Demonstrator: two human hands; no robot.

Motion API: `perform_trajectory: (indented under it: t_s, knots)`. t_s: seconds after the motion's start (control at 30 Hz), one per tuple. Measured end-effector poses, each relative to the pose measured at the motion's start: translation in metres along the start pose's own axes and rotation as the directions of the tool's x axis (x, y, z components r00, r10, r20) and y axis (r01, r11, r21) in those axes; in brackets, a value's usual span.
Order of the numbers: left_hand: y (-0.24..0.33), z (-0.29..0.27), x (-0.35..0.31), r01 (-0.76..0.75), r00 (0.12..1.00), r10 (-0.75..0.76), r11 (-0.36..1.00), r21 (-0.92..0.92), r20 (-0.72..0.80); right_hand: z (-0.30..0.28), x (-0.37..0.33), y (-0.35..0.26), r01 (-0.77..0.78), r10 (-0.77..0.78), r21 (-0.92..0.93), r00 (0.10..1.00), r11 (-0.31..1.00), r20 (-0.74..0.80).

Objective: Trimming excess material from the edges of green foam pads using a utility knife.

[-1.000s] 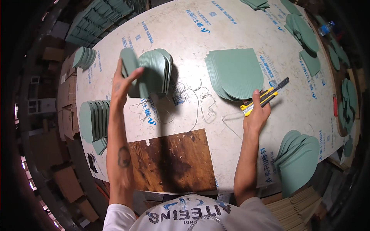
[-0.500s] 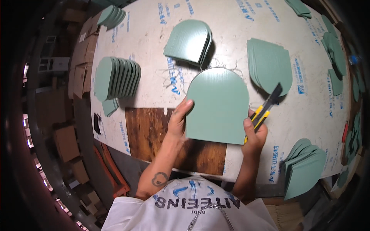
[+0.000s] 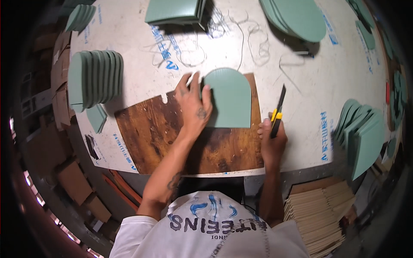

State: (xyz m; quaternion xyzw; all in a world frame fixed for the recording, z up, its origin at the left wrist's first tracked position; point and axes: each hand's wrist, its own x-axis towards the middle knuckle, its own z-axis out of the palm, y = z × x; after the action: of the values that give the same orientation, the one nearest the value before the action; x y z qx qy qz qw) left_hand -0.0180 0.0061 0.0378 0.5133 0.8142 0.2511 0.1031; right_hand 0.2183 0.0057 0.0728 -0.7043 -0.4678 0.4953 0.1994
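Note:
A pale green panel with a rounded far end (image 3: 229, 99) lies over a brown wood-grain board (image 3: 161, 133) on the white table. At its left edge is my left hand (image 3: 193, 96), fingers spread and the thumb near the panel's surface; how firmly it touches is hard to tell. Right of the panel, my right hand (image 3: 274, 135) is closed around a yellow and black utility knife (image 3: 276, 118). Its dark blade sticks out, pointing away from me, apart from the panel.
Stacks of green panels stand at the left (image 3: 94, 77), far middle (image 3: 174, 13), far right (image 3: 297, 19) and near right (image 3: 363, 133). Thin loose strips (image 3: 258, 45) litter the far tabletop. Slatted light-coloured pieces (image 3: 316, 215) are stacked below the table's near edge.
The green panel has gone from being held up between both hands to lying on the board. My left hand's fingers have spread; my right hand has moved off the panel with the knife.

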Motion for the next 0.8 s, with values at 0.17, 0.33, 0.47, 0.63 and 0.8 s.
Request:
perform_trajectory:
  t_s: [0.17, 0.33, 0.47, 0.63, 0.8]
  knots:
    - [0.012, 0.035, 0.016, -0.337, 0.938, 0.331, 0.940, 0.048, 0.105, 0.009, -0.030, 0.055, 0.533, -0.554, -0.299, 0.832, 0.791, 0.016]
    - [0.010, 0.050, 0.013, -0.329, 0.944, 0.328, 0.929, 0.168, 0.037, 0.009, -0.057, 0.069, 0.542, -0.554, -0.456, 0.824, 0.706, 0.119]
    - [0.006, 0.052, 0.018, -0.342, 0.939, 0.335, 0.932, 0.118, 0.072, 0.005, -0.060, 0.082, 0.548, -0.601, -0.549, 0.793, 0.631, 0.101]
    - [-0.003, 0.055, 0.015, -0.399, 0.914, 0.406, 0.902, 0.164, -0.007, -0.003, -0.053, 0.092, 0.570, -0.715, -0.653, 0.696, 0.499, 0.061]
    - [-0.006, 0.055, 0.017, -0.386, 0.920, 0.391, 0.907, 0.168, 0.007, -0.004, -0.058, 0.103, 0.590, -0.728, -0.628, 0.684, 0.507, 0.055]
